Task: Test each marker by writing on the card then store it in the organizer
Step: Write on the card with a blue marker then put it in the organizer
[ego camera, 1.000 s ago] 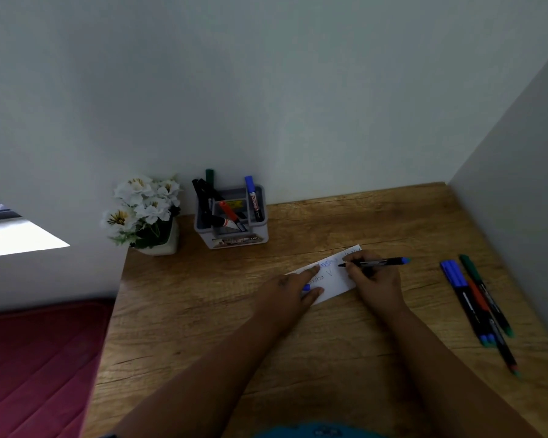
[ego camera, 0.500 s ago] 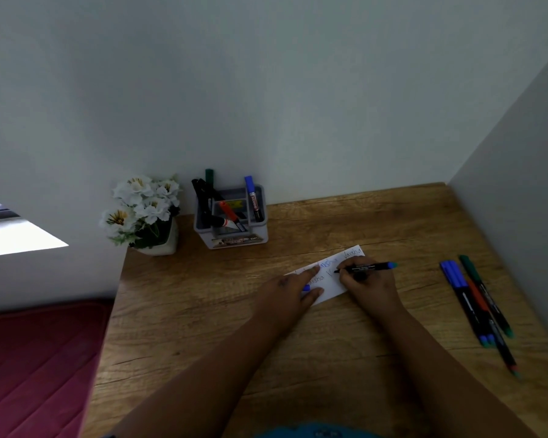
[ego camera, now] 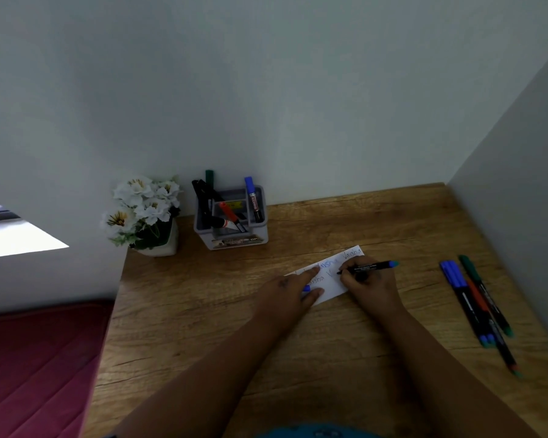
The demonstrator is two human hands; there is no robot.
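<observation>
A white card (ego camera: 332, 279) with handwritten words lies on the wooden desk (ego camera: 298, 343). My right hand (ego camera: 369, 284) grips a black marker with a blue end (ego camera: 369, 267), its tip on the card. My left hand (ego camera: 290, 290) presses the card's left part flat with straight fingers; a small blue cap (ego camera: 306, 288) shows between its fingers. The grey organizer (ego camera: 231, 222) stands at the back by the wall and holds several markers. Several loose markers (ego camera: 478, 308), blue, green and red, lie on the desk at the right.
A white pot of white flowers (ego camera: 143, 213) stands at the desk's back left corner, beside the organizer. A wall closes the right side. A dark red mattress (ego camera: 35, 368) lies lower, left of the desk.
My right hand has moved the marker leftward along the card and then a little back to the right, on the lower line of writing. The left hand stays on the card.
</observation>
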